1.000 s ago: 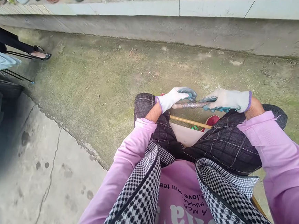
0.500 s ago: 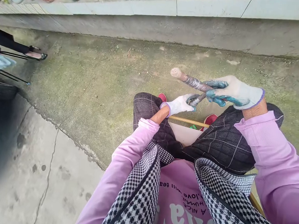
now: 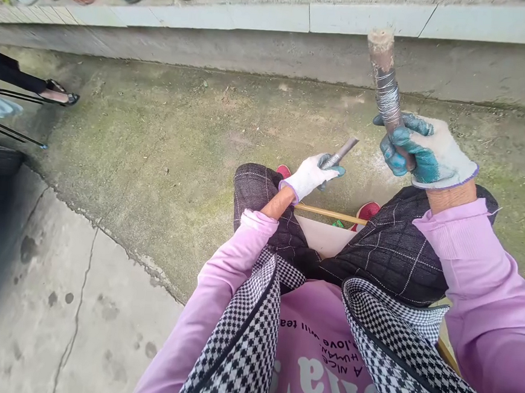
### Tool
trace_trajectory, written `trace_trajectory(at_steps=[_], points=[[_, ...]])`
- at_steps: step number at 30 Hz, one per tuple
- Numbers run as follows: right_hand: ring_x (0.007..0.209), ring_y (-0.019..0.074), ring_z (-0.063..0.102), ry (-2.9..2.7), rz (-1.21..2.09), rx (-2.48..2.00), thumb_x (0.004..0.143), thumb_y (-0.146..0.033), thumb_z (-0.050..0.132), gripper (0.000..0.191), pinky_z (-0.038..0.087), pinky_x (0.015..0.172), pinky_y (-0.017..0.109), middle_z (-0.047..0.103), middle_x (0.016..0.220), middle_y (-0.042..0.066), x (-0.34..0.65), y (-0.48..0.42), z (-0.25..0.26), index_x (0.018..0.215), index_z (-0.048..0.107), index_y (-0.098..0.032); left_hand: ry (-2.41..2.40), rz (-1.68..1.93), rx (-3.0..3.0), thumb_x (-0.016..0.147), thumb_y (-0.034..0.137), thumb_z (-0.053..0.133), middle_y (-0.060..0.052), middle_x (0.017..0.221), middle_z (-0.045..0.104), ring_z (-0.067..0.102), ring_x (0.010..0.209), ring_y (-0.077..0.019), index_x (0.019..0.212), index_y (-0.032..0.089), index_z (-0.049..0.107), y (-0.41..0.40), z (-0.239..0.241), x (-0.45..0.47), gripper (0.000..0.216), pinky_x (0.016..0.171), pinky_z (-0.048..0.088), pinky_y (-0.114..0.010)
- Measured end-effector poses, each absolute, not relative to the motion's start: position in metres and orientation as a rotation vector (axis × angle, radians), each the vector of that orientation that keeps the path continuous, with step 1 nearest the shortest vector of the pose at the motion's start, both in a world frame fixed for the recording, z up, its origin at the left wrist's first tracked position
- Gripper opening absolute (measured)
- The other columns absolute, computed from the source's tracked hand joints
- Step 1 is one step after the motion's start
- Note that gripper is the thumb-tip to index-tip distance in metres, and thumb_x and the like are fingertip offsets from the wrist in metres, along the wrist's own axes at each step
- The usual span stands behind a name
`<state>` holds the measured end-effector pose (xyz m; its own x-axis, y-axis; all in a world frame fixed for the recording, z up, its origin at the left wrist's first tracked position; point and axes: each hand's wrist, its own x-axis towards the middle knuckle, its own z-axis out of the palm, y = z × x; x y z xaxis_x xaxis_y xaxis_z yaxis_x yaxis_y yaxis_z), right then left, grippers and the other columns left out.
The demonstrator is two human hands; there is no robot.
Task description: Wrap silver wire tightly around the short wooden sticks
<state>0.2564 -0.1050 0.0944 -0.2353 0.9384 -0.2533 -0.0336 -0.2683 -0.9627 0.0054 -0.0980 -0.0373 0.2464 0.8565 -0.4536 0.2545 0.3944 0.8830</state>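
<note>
Left hand (image 3: 312, 175): gloved, fingers curled shut, forearm low. Right hand (image 3: 423, 153): gloved, fist clenched, held higher, apart from the left.

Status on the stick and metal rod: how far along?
Done: both pieces are up off the ground. In hand: right hand grips the silver-wrapped stick upright; left hand holds the short metal rod lower down. Left: the two are apart, not touching, so any joining or striking looks not yet done.
</note>
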Motion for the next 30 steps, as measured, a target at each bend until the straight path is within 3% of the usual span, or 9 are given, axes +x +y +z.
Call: trace_trajectory(at_steps=[5,8,12,16,19,22,25,30], points=[[0.059,0.016,0.038,-1.135,1.595,-1.2,0.079,-0.05,0.102,0.049,0.024,0.056,0.037,0.057,0.07,-0.006,0.259,-0.107,0.097,0.115,0.076,-0.029,1.293,0.71,0.883,0.094,0.021,0.095,0.005,0.082,0.068,0.053,0.062,-0.0107,0.117,0.019,0.081,-0.092,-0.02,-0.001,0.027,0.072,0.056,-0.03],[0.058,0.0164,0.033,-1.105,1.475,-1.236,0.082,-0.051,0.099,0.054,0.022,0.06,0.04,0.056,0.073,-0.006,0.264,-0.105,0.098,0.127,0.075,-0.032,1.125,0.761,0.715,0.091,0.019,0.091,0.006,0.086,0.072,0.06,0.064,-0.0081,0.13,0.019,0.079,-0.088,-0.006,-0.007,0.04,0.079,0.062,-0.027],[0.064,0.0194,0.032,-1.1,1.407,-1.286,0.081,-0.06,0.1,0.066,0.024,0.064,0.042,0.055,0.081,-0.004,0.274,-0.104,0.098,0.135,0.072,-0.036,1.096,0.818,0.628,0.086,0.014,0.09,0.007,0.085,0.074,0.066,0.067,-0.0074,0.128,0.019,0.076,-0.084,-0.001,-0.011,0.045,0.082,0.065,-0.027],[0.073,0.0264,0.031,-1.104,1.319,-1.34,0.093,-0.078,0.089,0.062,0.027,0.07,0.043,0.054,0.086,0.001,0.291,-0.101,0.093,0.143,0.071,-0.046,1.19,0.87,0.621,0.084,0.015,0.093,0.008,0.087,0.075,0.065,0.063,-0.0062,0.126,0.021,0.072,-0.083,-0.002,-0.011,0.047,0.077,0.063,-0.026],[0.075,0.0273,0.032,-1.104,1.215,-1.394,0.096,-0.09,0.077,0.069,0.026,0.074,0.043,0.058,0.09,0.003,0.304,-0.092,0.084,0.15,0.069,-0.047,1.098,0.856,0.628,0.088,0.026,0.096,0.008,0.083,0.072,0.062,0.061,-0.0068,0.125,0.022,0.072,-0.086,0.004,-0.015,0.044,0.07,0.059,-0.024],[0.072,0.0238,0.032,-1.052,1.151,-1.406,0.093,-0.095,0.076,0.078,0.023,0.075,0.042,0.06,0.093,0.003,0.311,-0.083,0.074,0.149,0.07,-0.042,1.014,0.815,0.585,0.1,0.051,0.094,0.006,0.08,0.068,0.056,0.058,-0.0083,0.125,0.024,0.074,-0.089,0.012,-0.022,0.042,0.062,0.053,-0.024],[0.072,0.0242,0.033,-0.976,1.198,-1.403,0.101,-0.084,0.077,0.067,0.028,0.073,0.04,0.058,0.092,0.002,0.31,-0.081,0.071,0.151,0.069,-0.04,1.02,0.843,0.538,0.11,0.067,0.082,0.005,0.079,0.064,0.045,0.054,-0.0083,0.122,0.025,0.075,-0.088,0.018,-0.028,0.043,0.057,0.047,-0.025],[0.074,0.0253,0.032,-0.856,1.3,-1.382,0.12,-0.053,0.063,0.04,0.032,0.072,0.038,0.054,0.092,0.001,0.298,-0.084,0.077,0.157,0.064,-0.039,1.069,0.973,0.493,0.117,0.07,0.071,0.003,0.079,0.062,0.042,0.054,-0.0082,0.117,0.026,0.076,-0.076,0.025,-0.034,0.045,0.056,0.045,-0.025]])
